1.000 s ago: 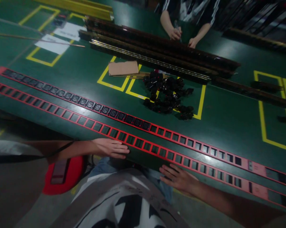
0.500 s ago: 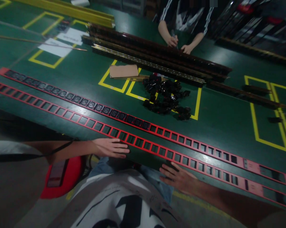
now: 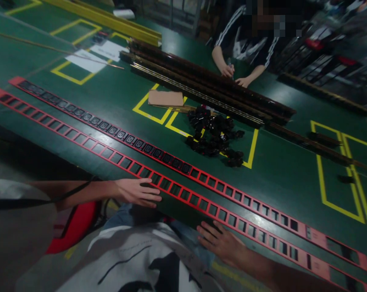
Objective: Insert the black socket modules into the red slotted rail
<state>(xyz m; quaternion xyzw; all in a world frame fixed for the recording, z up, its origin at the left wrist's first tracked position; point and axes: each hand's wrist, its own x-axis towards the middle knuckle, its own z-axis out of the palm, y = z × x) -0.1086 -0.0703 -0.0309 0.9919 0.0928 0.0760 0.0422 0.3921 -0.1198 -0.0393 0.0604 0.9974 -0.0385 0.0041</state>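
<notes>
My left hand (image 3: pixel 138 192) lies flat at the near table edge, fingers stretched out beside the nearer red slotted strip (image 3: pixel 126 163). My right hand (image 3: pixel 221 242) rests further right along the same edge with its fingers spread, holding nothing. Whether either hand touches the strip I cannot tell. Running parallel behind it is a second red slotted strip (image 3: pixel 212 181). Black sockets (image 3: pixel 130 139) fill its slots from the left end to about the middle; its right slots are bare. All the nearer strip's slots look bare.
A pile of black parts (image 3: pixel 214 134) lies mid-table by a cardboard piece (image 3: pixel 165 98). Long dark metal profiles (image 3: pixel 198 81) stretch behind it. Across the table a person's hands (image 3: pixel 229 73) hold a pen. Paper sheets (image 3: pixel 86 61) and a yellow beam (image 3: pixel 110 20) are at upper left.
The view has tilted, so the strips now slope more steeply down to the right. Both my hands keep nearly the same pose at the table edge. Neither strip has visibly been altered.
</notes>
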